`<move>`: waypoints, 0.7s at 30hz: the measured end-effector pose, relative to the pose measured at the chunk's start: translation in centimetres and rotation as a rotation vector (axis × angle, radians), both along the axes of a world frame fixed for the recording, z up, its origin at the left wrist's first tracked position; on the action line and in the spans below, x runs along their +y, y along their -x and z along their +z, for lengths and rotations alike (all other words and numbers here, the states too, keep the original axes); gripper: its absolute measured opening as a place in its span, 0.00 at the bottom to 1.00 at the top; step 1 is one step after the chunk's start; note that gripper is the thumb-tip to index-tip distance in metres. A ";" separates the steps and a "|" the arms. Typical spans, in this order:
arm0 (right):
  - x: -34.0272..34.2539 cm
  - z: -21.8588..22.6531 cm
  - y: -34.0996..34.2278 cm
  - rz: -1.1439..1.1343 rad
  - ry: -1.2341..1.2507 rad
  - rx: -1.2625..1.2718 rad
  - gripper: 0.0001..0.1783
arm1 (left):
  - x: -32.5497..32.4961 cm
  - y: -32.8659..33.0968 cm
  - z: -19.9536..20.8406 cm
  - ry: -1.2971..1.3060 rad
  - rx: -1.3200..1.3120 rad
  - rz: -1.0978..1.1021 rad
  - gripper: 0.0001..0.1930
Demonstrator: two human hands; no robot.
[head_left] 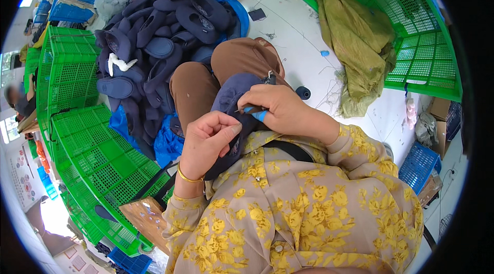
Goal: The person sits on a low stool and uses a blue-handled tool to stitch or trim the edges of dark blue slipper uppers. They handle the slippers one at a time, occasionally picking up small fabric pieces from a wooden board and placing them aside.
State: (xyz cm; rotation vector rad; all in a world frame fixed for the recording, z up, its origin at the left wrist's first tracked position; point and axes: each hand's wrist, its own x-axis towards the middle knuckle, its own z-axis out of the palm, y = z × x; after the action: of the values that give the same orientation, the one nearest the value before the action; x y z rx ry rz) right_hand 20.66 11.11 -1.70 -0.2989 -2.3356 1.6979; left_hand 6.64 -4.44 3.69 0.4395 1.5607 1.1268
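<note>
Head view: a navy shoe [236,87] near the centre.
At its seven o'clock the left hand [207,137] pinches thumb to finger; at four the right hand [283,109] curls against it; what it clamps, I cannot tell. Heaped shoes [158,47] lie at ten, a dark spool [303,92] at three.

Shoe [230,94] at centre is navy, matching the shoe pile [164,27] at 10 o'clock, which is broken by a white scrap [121,63]. Blouse [309,207] at 5 o'clock: beige ground, yellow floral print; trousers [193,89] at 11, solid brown; finger wrap [261,116] at centre, light blue; bracelet [190,177] at 7, gold. Sack [355,42] at 2 o'clock reads olive; gridded crates [98,143] at 9, vivid green; basket [418,167] near 4, mid-blue; floor [288,9] at 1, white.
</note>
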 end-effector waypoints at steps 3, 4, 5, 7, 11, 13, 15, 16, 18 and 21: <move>0.1 0.8 -0.1 0.105 -0.110 -0.020 0.18 | 0.5 0.0 -0.1 0.028 0.029 0.052 0.03; 0.4 0.9 -0.2 0.130 -0.085 -0.047 0.14 | 0.9 0.0 -0.3 0.034 0.069 0.083 0.03; 0.5 0.9 -0.1 0.122 -0.048 -0.041 0.13 | 0.8 0.0 -0.7 0.023 0.116 0.073 0.03; 0.6 0.9 -0.1 0.101 0.029 -0.031 0.12 | 0.6 -0.1 -1.7 0.003 0.207 0.050 0.04; -1.0 -0.7 0.9 -0.235 0.094 0.215 0.05 | 0.8 -0.7 -1.7 -0.016 0.463 -0.009 0.03; -1.1 -0.8 1.6 -0.366 0.329 0.265 0.04 | 0.9 -1.0 -2.2 -0.101 0.549 -0.008 0.02; 0.0 -0.1 1.0 -0.388 0.925 0.161 0.05 | 0.9 -0.9 -2.3 -0.154 0.669 -0.037 0.03; 0.8 -0.7 0.6 -0.400 1.069 0.184 0.05 | 1.1 -0.8 -2.2 -0.171 0.742 -0.074 0.03; 1.8 -2.0 -0.1 -0.455 1.210 0.202 0.03 | 1.3 -0.9 -2.0 -0.184 0.828 -0.105 0.05; 3.4 -3.1 -1.6 -0.536 1.316 0.221 0.04 | 1.6 -1.1 -1.9 -0.176 0.838 -0.089 0.06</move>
State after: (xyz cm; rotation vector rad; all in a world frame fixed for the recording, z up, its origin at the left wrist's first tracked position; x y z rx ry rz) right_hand 22.27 14.50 -4.82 -0.7780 -0.5812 2.4473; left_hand 7.78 -2.83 1.81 1.1986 2.1228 1.0685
